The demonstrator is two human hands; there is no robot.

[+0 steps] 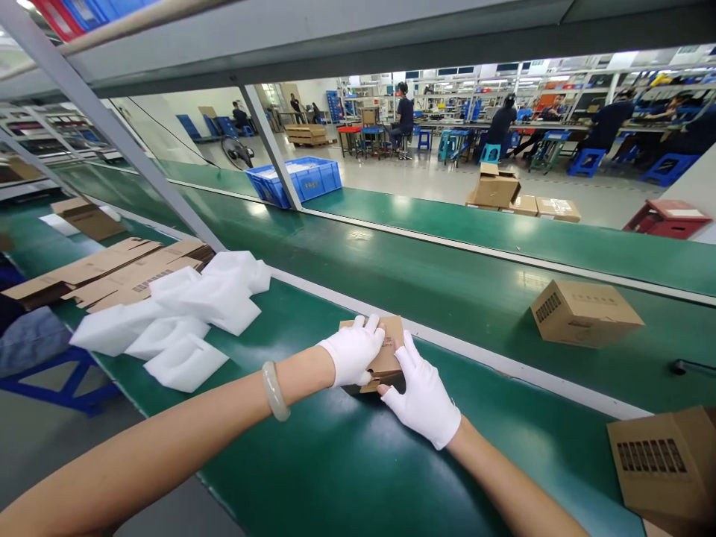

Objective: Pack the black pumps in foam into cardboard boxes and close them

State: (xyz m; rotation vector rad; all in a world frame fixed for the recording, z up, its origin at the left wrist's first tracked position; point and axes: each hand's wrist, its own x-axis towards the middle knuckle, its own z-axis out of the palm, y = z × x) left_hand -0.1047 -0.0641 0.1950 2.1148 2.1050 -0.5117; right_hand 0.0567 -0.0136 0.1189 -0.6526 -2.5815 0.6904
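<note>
A small brown cardboard box (388, 350) sits on the green work surface (335, 455) in front of me. My left hand (354, 352), in a white glove with a pale bangle on the wrist, lies over the box's top and near side with fingers pressed on it. My right hand (424, 395), also gloved, grips the box's right side, thumb at its lower front edge. The box's lid looks closed or nearly so; the hands hide part of it.
White foam pieces (184, 317) and flat cardboard blanks (112, 272) lie to the left. Closed boxes sit on the conveyor belt (585, 312) and at the near right (665, 466). A slanted frame post (112, 134), a blue crate (302, 179) and seated workers are beyond.
</note>
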